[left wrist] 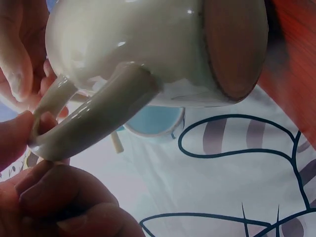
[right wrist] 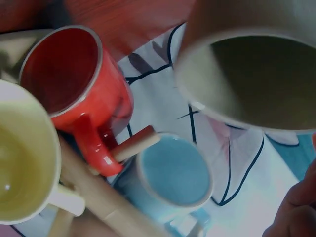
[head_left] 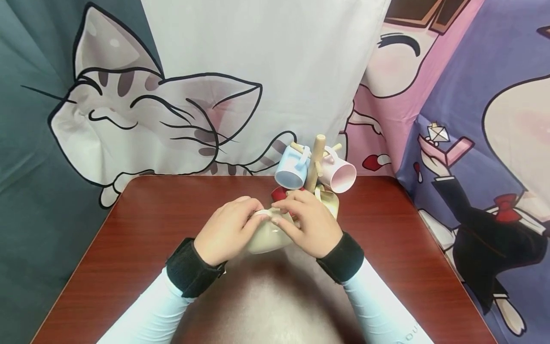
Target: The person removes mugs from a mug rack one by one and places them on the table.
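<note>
A cream mug (head_left: 267, 239) lies tilted above the table, its base toward the person. My left hand (head_left: 229, 229) pinches the looped handle (left wrist: 111, 111) between thumb and fingers. Close on the mug's other side is my right hand (head_left: 307, 222), fingers loosely bent and thumb apart from them. Whether its fingertips touch the mug is hidden. In the right wrist view, the mug's mouth (right wrist: 261, 84) opens toward a wooden mug rack (head_left: 317, 162). A red mug (right wrist: 79, 74) hangs there by its handle on a peg (right wrist: 136, 143).
Beyond my hands, the rack also carries a blue mug (head_left: 292, 168), a pink mug (head_left: 339, 173) and a yellow mug (head_left: 330, 200). The reddish-brown table (head_left: 142, 229) ends at a printed cloth (head_left: 275, 62) behind it.
</note>
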Available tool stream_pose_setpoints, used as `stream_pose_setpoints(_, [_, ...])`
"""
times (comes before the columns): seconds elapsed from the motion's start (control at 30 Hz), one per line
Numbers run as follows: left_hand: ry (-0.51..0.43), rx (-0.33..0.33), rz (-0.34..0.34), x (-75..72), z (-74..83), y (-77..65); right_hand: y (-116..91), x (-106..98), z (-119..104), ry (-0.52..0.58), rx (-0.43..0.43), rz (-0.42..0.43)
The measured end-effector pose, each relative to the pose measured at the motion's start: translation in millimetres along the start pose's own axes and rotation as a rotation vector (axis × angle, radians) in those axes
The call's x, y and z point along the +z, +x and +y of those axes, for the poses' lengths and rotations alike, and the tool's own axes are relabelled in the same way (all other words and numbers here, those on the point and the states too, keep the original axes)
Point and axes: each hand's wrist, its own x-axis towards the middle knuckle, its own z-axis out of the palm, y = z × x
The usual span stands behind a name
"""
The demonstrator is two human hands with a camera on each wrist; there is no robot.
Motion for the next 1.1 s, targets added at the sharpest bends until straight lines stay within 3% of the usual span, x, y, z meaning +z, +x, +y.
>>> stream_pose_setpoints(0.13, [-0.015, -0.031, 0.020, -7.0, -1.4, -1.7, -6.3, -6.7, 10.7, 0.058, 0.056, 0.012])
stream_pose_setpoints(0.37, [-0.016, -0.031, 0.073, -19.8, -3.7, -5.9, -15.7, -7.7, 21.8, 0.153, 0.099, -0.086])
stream_pose_setpoints(0.63, [-0.035, -0.033, 0.100, -19.8, -7.6, -8.3, -18.4, 3.1, 26.0, 0.181, -0.017, -0.111])
stream_pose_setpoints(0.83, [-0.072, -0.064, 0.096, -21.0, -8.5, -11.8, -18.5, 7.4, 26.7, 0.178, -0.050, -0.125])
stream_pose_setpoints(1.1, [-0.132, -0.106, 0.072, -18.4, -18.3, -20.6, -15.2, 1.7, 24.7, 0.108, -0.150, -0.130])
